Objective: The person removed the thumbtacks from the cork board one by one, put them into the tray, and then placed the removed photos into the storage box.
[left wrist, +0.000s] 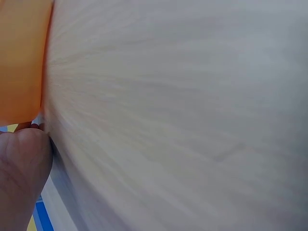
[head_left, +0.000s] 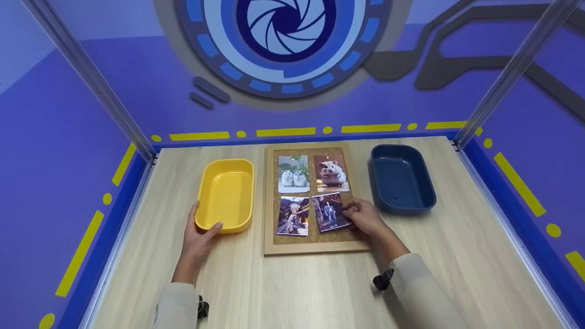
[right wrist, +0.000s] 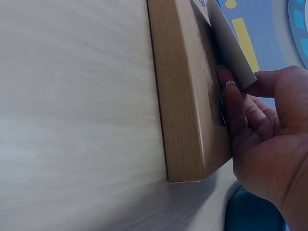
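A wood-framed corkboard [head_left: 315, 248] lies on the table, with two hamster photos, a left one [head_left: 294, 174] and a right one [head_left: 331, 173], in its upper half. Below them are a photo of a white-haired figure [head_left: 293, 217] and a tilted photo of a figure in blue [head_left: 330, 212]. My right hand [head_left: 365, 217] pinches that tilted photo by its right edge. In the right wrist view the pinched photo [right wrist: 233, 45] stands at an angle off the cork, fingertips beneath it. With my left hand [head_left: 199, 240] I hold the near-left corner of a yellow plastic tub [head_left: 228, 226], thumb at its front rim.
A dark blue tub [head_left: 402, 183] stands right of the corkboard, close to my right hand. Purple panels [head_left: 123, 87] with metal corner posts enclose the table's back and sides. Bare wood tabletop [head_left: 297, 292] stretches in front of the board.
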The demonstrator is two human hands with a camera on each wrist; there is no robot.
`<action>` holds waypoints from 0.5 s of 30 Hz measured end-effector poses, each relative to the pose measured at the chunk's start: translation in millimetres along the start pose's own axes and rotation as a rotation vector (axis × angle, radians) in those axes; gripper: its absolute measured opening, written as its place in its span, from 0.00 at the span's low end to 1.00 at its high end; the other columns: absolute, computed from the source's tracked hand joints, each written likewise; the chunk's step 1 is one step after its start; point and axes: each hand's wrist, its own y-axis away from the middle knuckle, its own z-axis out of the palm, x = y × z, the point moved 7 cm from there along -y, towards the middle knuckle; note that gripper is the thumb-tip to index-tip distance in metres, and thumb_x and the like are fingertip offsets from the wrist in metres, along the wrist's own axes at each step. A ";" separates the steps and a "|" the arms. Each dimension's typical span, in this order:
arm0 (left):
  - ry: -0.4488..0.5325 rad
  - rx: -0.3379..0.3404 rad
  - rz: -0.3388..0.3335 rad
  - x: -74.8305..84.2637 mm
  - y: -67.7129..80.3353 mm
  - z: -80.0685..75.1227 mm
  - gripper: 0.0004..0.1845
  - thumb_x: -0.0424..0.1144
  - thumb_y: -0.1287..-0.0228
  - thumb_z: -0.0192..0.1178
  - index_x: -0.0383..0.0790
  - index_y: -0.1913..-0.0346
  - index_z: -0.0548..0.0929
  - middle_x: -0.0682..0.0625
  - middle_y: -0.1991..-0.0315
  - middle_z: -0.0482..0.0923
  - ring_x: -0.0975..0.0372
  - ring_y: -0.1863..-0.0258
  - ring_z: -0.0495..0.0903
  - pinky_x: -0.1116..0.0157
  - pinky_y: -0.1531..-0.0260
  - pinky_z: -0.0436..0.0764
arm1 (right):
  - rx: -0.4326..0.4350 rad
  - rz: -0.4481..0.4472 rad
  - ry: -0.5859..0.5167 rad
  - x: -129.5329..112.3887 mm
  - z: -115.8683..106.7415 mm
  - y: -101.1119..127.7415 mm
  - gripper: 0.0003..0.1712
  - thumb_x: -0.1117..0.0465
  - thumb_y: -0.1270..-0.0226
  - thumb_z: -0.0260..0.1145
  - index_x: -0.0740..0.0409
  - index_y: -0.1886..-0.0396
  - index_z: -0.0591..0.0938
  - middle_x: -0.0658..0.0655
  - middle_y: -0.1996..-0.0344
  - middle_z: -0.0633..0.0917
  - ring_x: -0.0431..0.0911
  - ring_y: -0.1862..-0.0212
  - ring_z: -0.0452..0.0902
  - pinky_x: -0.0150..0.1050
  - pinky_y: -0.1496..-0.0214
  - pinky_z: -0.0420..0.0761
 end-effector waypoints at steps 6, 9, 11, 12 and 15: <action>0.006 0.001 -0.003 -1.2 -0.1 0.7 0.61 0.65 0.38 0.73 0.70 0.13 0.41 0.56 0.10 0.40 0.54 0.10 0.43 0.44 0.11 0.42 | -0.027 0.024 -0.053 4.0 1.2 3.8 0.11 0.71 0.31 0.65 0.70 0.51 0.85 0.51 0.70 0.85 0.39 0.69 0.77 0.31 0.69 0.79; 0.017 0.006 -0.003 -0.1 0.1 0.6 0.60 0.63 0.37 0.73 0.69 0.12 0.42 0.56 0.10 0.40 0.55 0.10 0.43 0.44 0.11 0.41 | -0.040 0.028 -0.092 3.9 1.3 5.4 0.12 0.71 0.29 0.65 0.71 0.49 0.84 0.51 0.71 0.85 0.39 0.70 0.77 0.33 0.72 0.81; 0.033 0.010 -0.004 0.5 0.3 0.4 0.59 0.60 0.35 0.74 0.68 0.12 0.43 0.56 0.10 0.41 0.55 0.10 0.44 0.45 0.11 0.41 | -0.047 0.020 -0.103 3.0 1.2 5.7 0.13 0.70 0.29 0.65 0.72 0.48 0.84 0.53 0.69 0.86 0.39 0.70 0.78 0.33 0.72 0.82; 0.044 0.009 -0.003 0.6 0.4 0.4 0.59 0.58 0.34 0.74 0.68 0.12 0.42 0.56 0.10 0.41 0.54 0.10 0.44 0.45 0.11 0.42 | -0.048 0.018 -0.106 2.6 1.0 5.9 0.13 0.70 0.29 0.65 0.72 0.48 0.84 0.54 0.68 0.87 0.39 0.69 0.79 0.33 0.71 0.82; 0.063 0.005 -0.001 0.4 0.4 1.4 0.58 0.54 0.32 0.73 0.67 0.12 0.42 0.55 0.10 0.41 0.55 0.11 0.45 0.46 0.10 0.43 | -0.048 0.009 -0.104 2.3 0.0 5.5 0.12 0.70 0.29 0.65 0.72 0.49 0.84 0.54 0.68 0.88 0.39 0.69 0.79 0.31 0.71 0.81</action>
